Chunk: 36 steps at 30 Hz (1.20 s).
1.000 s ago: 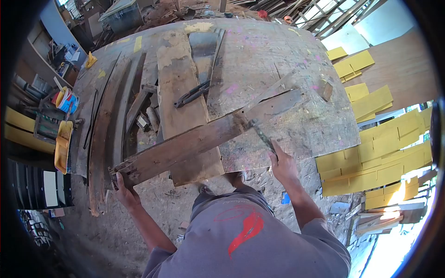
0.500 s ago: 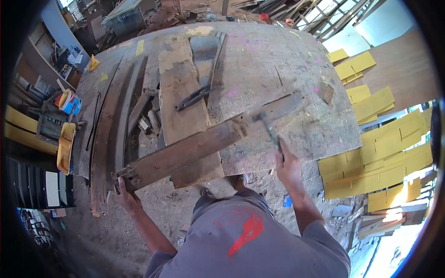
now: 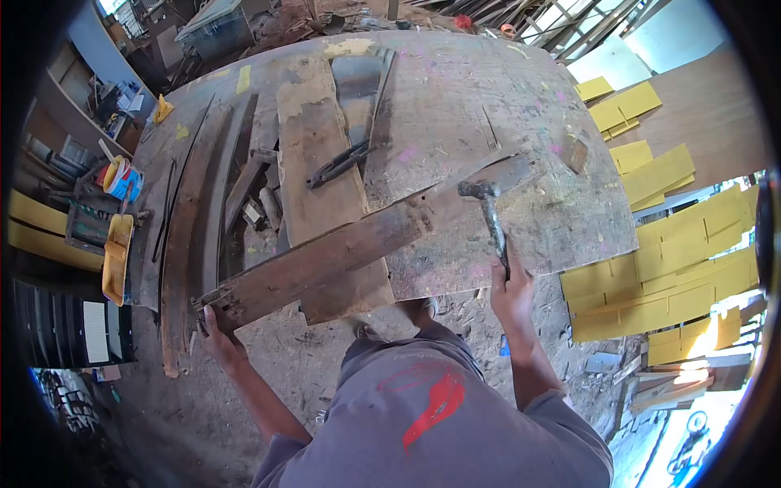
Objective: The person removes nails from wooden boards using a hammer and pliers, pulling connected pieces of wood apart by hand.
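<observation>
A long, worn wooden plank [image 3: 325, 264] lies slantwise over the worktable [image 3: 455, 106], its near left end sticking out past the table edge. My left hand [image 3: 221, 340] is closed around that end, thumb on top. In my right hand [image 3: 512, 297] is a hammer [image 3: 493, 220], fingers wrapped round its handle. The hammer's head overlaps the plank's far right part in this view. Beyond the plank, a dark pair of pincers [image 3: 338, 165] rests on a wide brown board [image 3: 317, 138].
Long wood strips [image 3: 195, 203] lie along the table's left side, with short offcuts [image 3: 264, 207] beside them. A yellow paint tray [image 3: 117, 259] and a paint bucket [image 3: 122, 180] stand at the left. Yellow-painted boards [image 3: 675, 268] spread out on the right.
The hammer, blurred before, now shows sharply, its head shifted slightly right and toward the viewer. My right hand has moved a little right. The left hand keeps its hold on the plank.
</observation>
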{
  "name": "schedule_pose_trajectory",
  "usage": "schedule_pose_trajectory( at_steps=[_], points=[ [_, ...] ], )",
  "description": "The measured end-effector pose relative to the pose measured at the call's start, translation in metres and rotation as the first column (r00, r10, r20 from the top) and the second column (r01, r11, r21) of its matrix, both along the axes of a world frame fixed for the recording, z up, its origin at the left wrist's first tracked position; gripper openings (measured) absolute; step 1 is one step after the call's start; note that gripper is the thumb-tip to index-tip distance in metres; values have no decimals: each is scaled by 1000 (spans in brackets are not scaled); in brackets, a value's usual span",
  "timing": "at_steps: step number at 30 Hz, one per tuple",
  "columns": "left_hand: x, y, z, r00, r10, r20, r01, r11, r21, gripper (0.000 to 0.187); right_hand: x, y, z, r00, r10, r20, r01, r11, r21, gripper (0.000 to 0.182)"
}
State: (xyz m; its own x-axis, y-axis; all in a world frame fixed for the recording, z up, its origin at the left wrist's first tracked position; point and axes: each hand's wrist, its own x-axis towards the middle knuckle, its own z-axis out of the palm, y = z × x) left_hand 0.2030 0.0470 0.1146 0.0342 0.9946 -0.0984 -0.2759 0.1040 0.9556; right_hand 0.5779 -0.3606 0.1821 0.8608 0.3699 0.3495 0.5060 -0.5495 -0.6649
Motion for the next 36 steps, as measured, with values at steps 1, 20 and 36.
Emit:
schedule_pose_trajectory(
  at_steps=[1,20,36],
  points=[
    [3,-1,4,1000,-1,-6,1,1000,-2,54,-1,1,2,1000,4,12,-4,1000,1,48],
    [-15,-4,-57,985,114,-131,-154,923,-353,39,20,-45,-137,951,-250,-182,166,910,-380,45],
    [-18,-59,-83,922,148,-359,-253,930,-267,49,170,262,-87,829,558,33,-495,762,-418,58]
  ],
)
